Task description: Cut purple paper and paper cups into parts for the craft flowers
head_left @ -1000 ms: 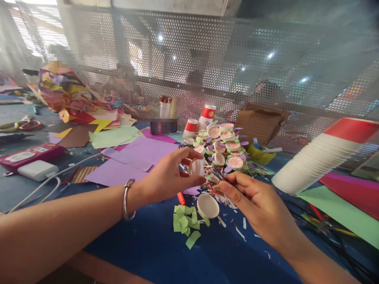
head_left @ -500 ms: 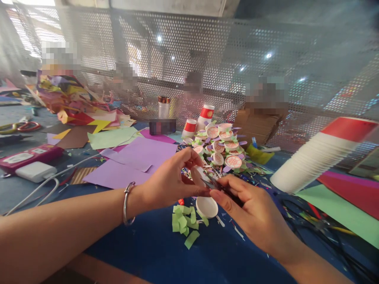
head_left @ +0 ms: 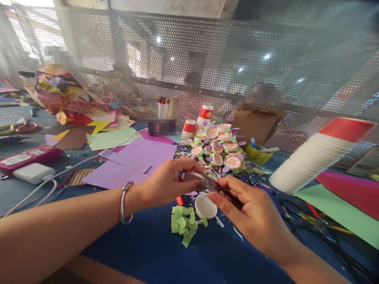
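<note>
My left hand (head_left: 174, 179) is closed, pinching a round white paper cup bottom (head_left: 194, 176) between thumb and fingers. Scissors (head_left: 211, 182) sit in my closed right hand (head_left: 247, 205), their blades against the disc's right edge; the fingers hide most of the handles. Just below, another white cup bottom (head_left: 206, 206) lies on the blue table (head_left: 142, 252). Beside it are several green paper strips (head_left: 182, 223) and a small orange-red piece (head_left: 179, 200). Beyond my hands rises a pile of cup bottoms (head_left: 232, 161) with red printing and green and purple paper tabs.
A tall stack of paper cups (head_left: 314, 157) leans at the right, near black cables (head_left: 328, 240) and coloured sheets. Purple paper (head_left: 145, 152), a white charger (head_left: 34, 172) and a magenta power strip (head_left: 26, 158) lie left. Behind stand a bottle (head_left: 163, 108), cardboard (head_left: 256, 122) and a perforated screen.
The cup bottom in my left hand has tilted flatter and shifted slightly left. My left fingers have lowered over it. The scissor blades stay at its edge.
</note>
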`<state>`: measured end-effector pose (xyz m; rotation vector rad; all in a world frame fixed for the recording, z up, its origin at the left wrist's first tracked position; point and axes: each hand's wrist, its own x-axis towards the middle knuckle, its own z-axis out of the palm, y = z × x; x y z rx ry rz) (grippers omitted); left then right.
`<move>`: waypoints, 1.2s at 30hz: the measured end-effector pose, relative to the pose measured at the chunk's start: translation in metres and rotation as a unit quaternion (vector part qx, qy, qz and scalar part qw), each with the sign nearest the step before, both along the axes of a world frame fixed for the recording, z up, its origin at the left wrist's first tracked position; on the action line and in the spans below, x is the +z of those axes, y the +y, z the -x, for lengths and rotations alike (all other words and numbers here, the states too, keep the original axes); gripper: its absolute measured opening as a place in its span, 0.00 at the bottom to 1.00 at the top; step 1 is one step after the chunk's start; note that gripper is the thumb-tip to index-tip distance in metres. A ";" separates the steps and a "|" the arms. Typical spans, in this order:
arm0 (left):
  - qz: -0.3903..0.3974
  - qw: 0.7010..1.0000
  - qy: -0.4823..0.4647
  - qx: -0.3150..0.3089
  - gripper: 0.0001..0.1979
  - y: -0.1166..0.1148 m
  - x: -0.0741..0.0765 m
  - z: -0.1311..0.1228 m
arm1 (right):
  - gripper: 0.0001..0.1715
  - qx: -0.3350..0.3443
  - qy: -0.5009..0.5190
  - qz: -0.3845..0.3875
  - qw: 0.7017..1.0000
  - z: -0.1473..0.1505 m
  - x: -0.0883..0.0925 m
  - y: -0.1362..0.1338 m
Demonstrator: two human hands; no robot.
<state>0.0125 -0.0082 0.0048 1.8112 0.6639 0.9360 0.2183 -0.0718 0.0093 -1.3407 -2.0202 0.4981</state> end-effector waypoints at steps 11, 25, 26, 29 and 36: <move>0.027 0.997 -0.076 -0.019 0.07 0.002 -0.003 0.000 | 0.19 -0.005 0.020 0.019 1.000 -0.001 0.004 -0.001; 0.029 0.994 -0.109 -0.001 0.08 0.002 -0.006 -0.001 | 0.20 0.002 0.056 0.057 0.997 0.000 0.008 -0.001; 0.024 0.994 -0.103 0.004 0.08 0.002 -0.005 0.000 | 0.20 0.002 0.056 0.056 0.997 0.000 0.008 -0.001; -0.005 0.997 -0.075 0.025 0.08 0.001 -0.003 0.001 | 0.20 0.002 0.055 0.057 0.997 0.000 0.009 -0.001; -0.101 0.992 0.001 0.080 0.06 -0.002 0.003 0.004 | 0.20 0.004 0.055 0.052 0.997 0.000 0.009 -0.001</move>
